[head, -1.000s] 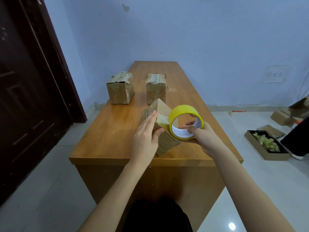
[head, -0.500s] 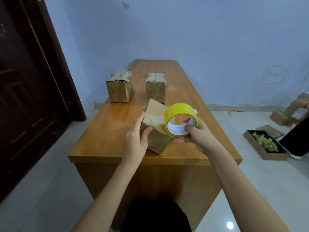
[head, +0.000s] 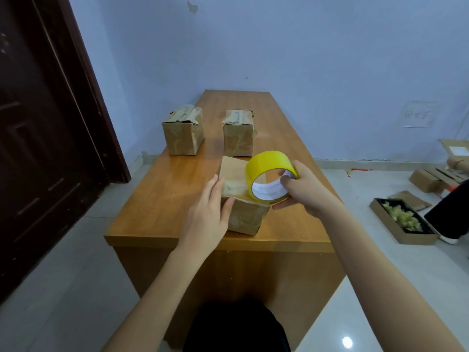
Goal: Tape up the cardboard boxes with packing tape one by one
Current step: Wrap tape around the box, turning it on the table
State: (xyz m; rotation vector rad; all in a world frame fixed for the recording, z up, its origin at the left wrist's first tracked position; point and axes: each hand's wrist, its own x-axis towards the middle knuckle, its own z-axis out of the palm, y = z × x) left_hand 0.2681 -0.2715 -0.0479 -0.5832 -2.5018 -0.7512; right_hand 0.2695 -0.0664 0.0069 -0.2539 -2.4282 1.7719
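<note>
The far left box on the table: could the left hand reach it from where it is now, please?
Probably yes: the left hand only steadies the near box, and bare table lies between it and the far left box.

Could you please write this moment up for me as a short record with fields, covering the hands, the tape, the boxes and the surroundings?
Left hand: left hand rests against the near box, thumb on its front face, fingers straight.
Right hand: right hand grips the yellow tape roll, a finger through its core.
Tape: roll sits at the near box's top right edge.
Other boxes: left far box and right far box stand farther back on the wooden table.
Surroundings: dark door at left; tray of scraps on the floor at right.
</note>
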